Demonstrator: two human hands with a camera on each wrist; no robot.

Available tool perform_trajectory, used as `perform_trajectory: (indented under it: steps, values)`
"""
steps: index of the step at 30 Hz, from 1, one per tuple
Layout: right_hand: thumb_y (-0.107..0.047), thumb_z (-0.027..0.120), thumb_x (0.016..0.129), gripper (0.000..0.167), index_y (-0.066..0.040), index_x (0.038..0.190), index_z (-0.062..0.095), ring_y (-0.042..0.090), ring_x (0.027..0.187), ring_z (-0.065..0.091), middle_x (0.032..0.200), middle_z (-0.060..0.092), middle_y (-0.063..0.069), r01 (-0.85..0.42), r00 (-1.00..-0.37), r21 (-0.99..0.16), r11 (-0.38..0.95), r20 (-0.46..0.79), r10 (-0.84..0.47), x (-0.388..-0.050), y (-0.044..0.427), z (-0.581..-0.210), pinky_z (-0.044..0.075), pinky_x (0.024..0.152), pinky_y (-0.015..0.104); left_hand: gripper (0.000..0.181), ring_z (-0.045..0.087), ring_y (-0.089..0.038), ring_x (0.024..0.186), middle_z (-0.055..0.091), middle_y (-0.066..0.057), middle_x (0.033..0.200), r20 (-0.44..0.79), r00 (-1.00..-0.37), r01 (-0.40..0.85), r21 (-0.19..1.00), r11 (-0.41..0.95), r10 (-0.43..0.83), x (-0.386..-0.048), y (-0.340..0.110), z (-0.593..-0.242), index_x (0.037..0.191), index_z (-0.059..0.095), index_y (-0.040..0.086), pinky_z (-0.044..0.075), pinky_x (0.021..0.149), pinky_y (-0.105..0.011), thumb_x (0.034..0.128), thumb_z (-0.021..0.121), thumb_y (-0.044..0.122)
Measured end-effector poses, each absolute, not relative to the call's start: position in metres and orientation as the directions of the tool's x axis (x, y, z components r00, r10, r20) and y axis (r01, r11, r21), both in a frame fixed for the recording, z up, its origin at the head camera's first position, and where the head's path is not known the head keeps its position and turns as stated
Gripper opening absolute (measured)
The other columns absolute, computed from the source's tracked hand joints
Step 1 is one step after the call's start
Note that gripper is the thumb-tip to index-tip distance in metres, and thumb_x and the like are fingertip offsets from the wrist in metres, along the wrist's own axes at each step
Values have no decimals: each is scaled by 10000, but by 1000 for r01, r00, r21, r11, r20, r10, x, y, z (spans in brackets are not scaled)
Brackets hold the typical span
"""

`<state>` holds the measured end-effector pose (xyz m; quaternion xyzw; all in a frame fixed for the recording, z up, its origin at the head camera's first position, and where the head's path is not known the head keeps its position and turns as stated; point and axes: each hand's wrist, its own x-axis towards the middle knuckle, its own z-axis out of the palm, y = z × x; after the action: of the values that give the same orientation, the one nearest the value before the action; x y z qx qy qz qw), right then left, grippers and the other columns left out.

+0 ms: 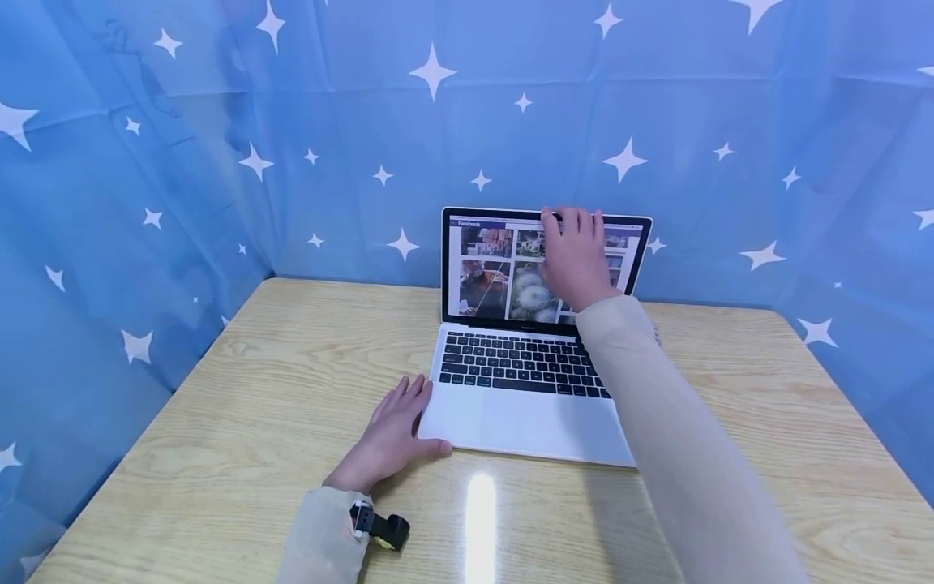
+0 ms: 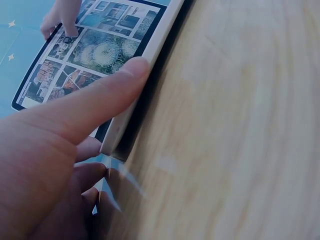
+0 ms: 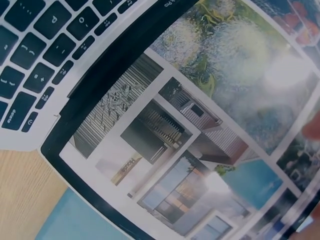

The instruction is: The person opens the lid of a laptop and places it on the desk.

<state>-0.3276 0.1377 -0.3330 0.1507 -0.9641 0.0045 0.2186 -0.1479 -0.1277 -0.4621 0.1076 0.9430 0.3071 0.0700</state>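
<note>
An open silver laptop (image 1: 511, 418) sits on the table, its lit screen (image 1: 481, 284) showing a page of photos headed Facebook. My right hand (image 1: 580, 259) holds the screen's top edge, fingertips over the rim and thumb on the front. In the right wrist view the screen (image 3: 165, 135) fills most of the picture, and only bits of fingers show at the right edge. At the base's front left corner, my left hand (image 1: 394, 430) holds on, thumb on the front edge and fingers along the left side. The left thumb (image 2: 100, 102) touches that edge in the left wrist view.
The laptop stands near the back of a light wooden table (image 1: 292, 349). Behind and beside it hangs a blue cloth (image 1: 350, 122) with white stars. A black strap device (image 1: 383, 523) is on my left wrist. My right forearm crosses the keyboard's right part.
</note>
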Motion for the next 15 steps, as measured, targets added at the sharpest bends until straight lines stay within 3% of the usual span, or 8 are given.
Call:
perform_trajectory:
  steps: [15]
  values:
    - [-226,636,783,857,-89,1439,102,367,1293,122,1404,194,180,-243,-898,47,969,366,-243,-330,131,-333,-49,1027,566,1005,-24,-216,1350,100,-41,1480,-61,-968,162,592,789,245,-147,-128,-464,1421,218,123,-17,1075,-408,651,654,600]
